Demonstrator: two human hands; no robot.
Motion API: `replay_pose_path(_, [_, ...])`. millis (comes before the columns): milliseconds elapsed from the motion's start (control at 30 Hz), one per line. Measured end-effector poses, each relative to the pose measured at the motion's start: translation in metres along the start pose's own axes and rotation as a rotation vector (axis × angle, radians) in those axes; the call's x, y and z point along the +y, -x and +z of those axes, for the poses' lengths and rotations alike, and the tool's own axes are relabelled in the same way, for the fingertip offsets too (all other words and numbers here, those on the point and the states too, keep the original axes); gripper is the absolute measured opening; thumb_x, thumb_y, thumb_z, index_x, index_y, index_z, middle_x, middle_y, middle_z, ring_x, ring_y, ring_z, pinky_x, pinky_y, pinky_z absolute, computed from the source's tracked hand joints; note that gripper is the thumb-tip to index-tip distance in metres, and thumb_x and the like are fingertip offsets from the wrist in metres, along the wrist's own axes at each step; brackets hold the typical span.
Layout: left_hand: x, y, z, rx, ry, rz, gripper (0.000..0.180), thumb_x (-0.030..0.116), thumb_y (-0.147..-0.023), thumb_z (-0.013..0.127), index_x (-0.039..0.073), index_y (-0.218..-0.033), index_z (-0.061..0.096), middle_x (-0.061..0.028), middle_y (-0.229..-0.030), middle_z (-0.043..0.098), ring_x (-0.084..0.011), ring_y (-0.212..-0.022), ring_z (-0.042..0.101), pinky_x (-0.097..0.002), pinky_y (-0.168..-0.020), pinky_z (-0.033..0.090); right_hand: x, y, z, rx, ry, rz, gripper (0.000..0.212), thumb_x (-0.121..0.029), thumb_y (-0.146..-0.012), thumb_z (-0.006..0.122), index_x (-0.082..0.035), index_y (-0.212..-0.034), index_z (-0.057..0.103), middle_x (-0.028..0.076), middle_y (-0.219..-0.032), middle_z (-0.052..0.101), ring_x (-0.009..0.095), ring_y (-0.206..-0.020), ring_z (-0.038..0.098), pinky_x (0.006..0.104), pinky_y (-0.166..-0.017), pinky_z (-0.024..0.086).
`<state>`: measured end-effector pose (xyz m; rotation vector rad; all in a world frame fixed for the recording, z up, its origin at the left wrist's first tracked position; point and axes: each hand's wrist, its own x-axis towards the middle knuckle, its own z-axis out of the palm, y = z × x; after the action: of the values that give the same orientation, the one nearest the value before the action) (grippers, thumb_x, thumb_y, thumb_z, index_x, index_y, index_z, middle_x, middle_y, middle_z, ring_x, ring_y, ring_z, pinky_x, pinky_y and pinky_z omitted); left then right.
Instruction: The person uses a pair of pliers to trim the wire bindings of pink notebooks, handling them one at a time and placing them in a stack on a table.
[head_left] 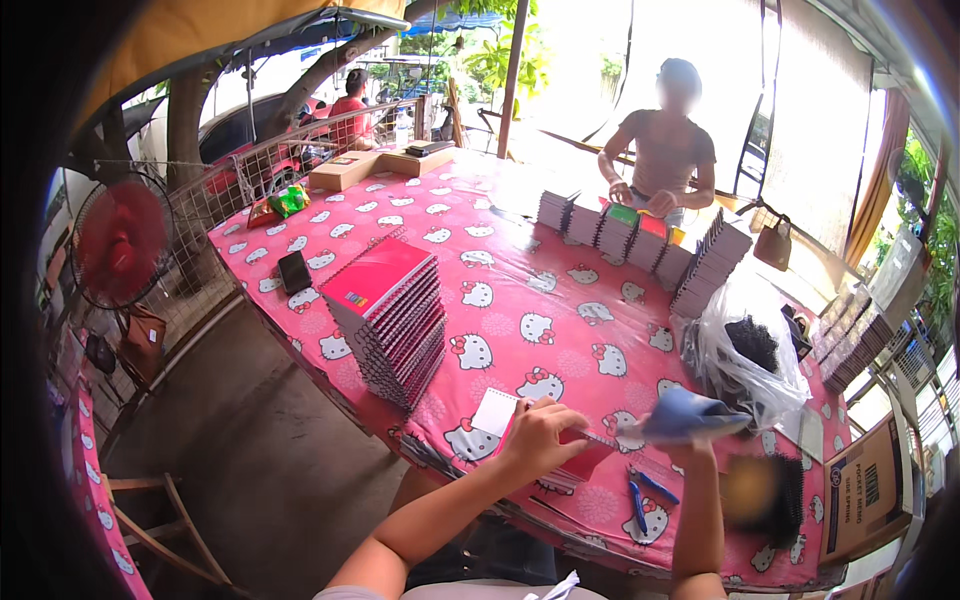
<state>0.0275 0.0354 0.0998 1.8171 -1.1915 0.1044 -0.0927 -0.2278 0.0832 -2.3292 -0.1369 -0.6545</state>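
My left hand (pixel 545 437) has its fingers bent over a pink notebook (pixel 578 460) at the table's near edge. A white sheet with punched holes (pixel 495 411) sticks out beside that hand. My right hand (pixel 682 447) is raised over the table to the right and smeared by motion. Against it is a blurred blue thing (pixel 690 415), cloth-like, whose kind I cannot make out. Below and between my hands lie blue-handled pliers (pixel 643 497). A tall stack of pink spiral notebooks (pixel 385 315) stands to the left of my hands.
Black spiral coils (pixel 785 500) lie at the right, near a clear plastic bag (pixel 735 365) of more coils. Several notebook stacks (pixel 615 235) stand before a person (pixel 665 150) across the table. A phone (pixel 294 271) rests at the left; a cardboard box (pixel 865 490) stands far right.
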Motion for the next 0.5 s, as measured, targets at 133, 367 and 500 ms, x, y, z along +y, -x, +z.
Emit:
replay_pose_path(133, [-0.005, 0.001, -0.010, 0.100, 0.023, 0.006, 0.026, 0.018, -0.069, 0.079, 0.011, -0.091, 0.069, -0.0035, -0.092, 0.067, -0.0194, -0.093, 0.059, -0.0371, -0.088, 0.040, -0.028, -0.026, 0.011, -0.019, 0.006, 0.249, 0.035, 0.005, -0.062, 0.070, -0.004, -0.094, 0.060, 0.003, -0.079, 0.061, 0.011, -0.075, 0.055, 0.0283, -0.067, 0.047])
replay_pose_path(367, [-0.028, 0.013, -0.019, 0.240, 0.241, -0.122, 0.030, 0.000, -0.071, 0.077, 0.004, -0.099, 0.066, -0.0073, -0.097, 0.066, -0.0168, -0.091, 0.063, -0.0275, -0.082, 0.049, -0.040, -0.052, 0.020, -0.043, -0.084, 0.222, 0.042, 0.004, -0.063, 0.073, -0.002, -0.102, 0.059, 0.004, -0.089, 0.064, 0.013, -0.082, 0.059, 0.0306, -0.070, 0.050])
replay_pose_path(500, [-0.043, 0.025, -0.013, 0.252, 0.572, -0.408, 0.029, -0.003, -0.081, 0.069, 0.002, -0.108, 0.061, -0.0045, -0.096, 0.068, -0.0089, -0.088, 0.063, -0.0223, -0.078, 0.051, -0.028, -0.061, 0.035, -0.247, -0.141, 0.221, 0.048, 0.008, -0.062, 0.070, 0.000, -0.107, 0.058, 0.006, -0.087, 0.063, 0.014, -0.080, 0.062, 0.0303, -0.066, 0.053])
